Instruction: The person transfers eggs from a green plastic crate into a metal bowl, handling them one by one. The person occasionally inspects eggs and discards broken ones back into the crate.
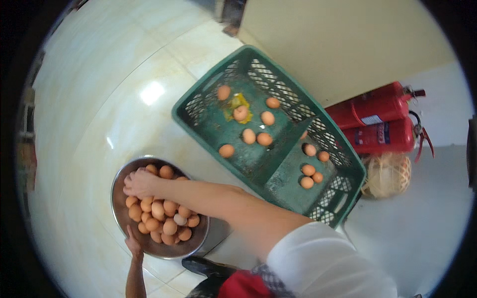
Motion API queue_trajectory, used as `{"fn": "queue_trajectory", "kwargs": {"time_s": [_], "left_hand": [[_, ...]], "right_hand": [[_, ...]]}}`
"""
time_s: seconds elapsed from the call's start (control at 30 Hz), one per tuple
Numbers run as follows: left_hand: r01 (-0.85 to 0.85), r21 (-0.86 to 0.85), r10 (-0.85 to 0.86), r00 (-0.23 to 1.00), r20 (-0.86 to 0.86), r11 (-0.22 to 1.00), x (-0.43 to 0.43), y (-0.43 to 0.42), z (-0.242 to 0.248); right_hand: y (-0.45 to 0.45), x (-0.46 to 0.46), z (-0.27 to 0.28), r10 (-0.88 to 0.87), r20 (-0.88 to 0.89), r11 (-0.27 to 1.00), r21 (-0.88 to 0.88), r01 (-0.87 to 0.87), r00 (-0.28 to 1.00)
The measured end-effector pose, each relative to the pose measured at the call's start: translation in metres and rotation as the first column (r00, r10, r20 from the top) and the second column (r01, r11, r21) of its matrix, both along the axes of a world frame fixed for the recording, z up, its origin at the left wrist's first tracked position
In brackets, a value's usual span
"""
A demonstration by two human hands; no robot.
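A round metal bowl (201, 238) holds a heap of brown eggs (169, 226), with one paler egg (180, 219) among them. Inside its upper left part is my right hand (141, 183), over the eggs; its fingers point down and what they touch is hidden. My left hand (133, 242) rests at the bowl's lower left rim, thumb raised along the inside. Up and to the right stands a green plastic crate (208, 138), split by a divider, with several brown eggs (264, 139) lying loose in both parts. Yellow yolk (244, 102) is smeared around one egg (240, 113).
Two red fire extinguishers (384, 136) lie close to the crate's right side, beside a woven ball-shaped basket (389, 175). A pale wall panel (335, 41) rises behind the crate. The floor is glossy tile (111, 93). A dark boot (197, 265) is just below the bowl.
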State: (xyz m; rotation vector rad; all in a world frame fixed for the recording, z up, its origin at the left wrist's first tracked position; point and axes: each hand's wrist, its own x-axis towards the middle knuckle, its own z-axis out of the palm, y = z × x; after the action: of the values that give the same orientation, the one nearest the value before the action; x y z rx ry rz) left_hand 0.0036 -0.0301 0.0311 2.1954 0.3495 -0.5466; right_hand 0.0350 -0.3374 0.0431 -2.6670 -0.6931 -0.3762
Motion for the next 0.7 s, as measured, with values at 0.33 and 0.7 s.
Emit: {"fn": "queue_trajectory", "kwargs": {"time_s": [0.33, 0.7], "left_hand": [[-0.072, -0.086, 0.064, 0.994, -0.087, 0.994, 0.006, -0.009, -0.008], [-0.096, -0.051, 0.086, 0.981, -0.176, 0.994, 0.004, -0.004, 0.001]], "right_hand": [[-0.015, -0.034, 0.008, -0.135, 0.295, 0.978, -0.111, 0.175, 0.946], [-0.269, -0.327, 0.086, -0.737, -0.377, 0.434, 0.373, 0.82, 0.561]]}}
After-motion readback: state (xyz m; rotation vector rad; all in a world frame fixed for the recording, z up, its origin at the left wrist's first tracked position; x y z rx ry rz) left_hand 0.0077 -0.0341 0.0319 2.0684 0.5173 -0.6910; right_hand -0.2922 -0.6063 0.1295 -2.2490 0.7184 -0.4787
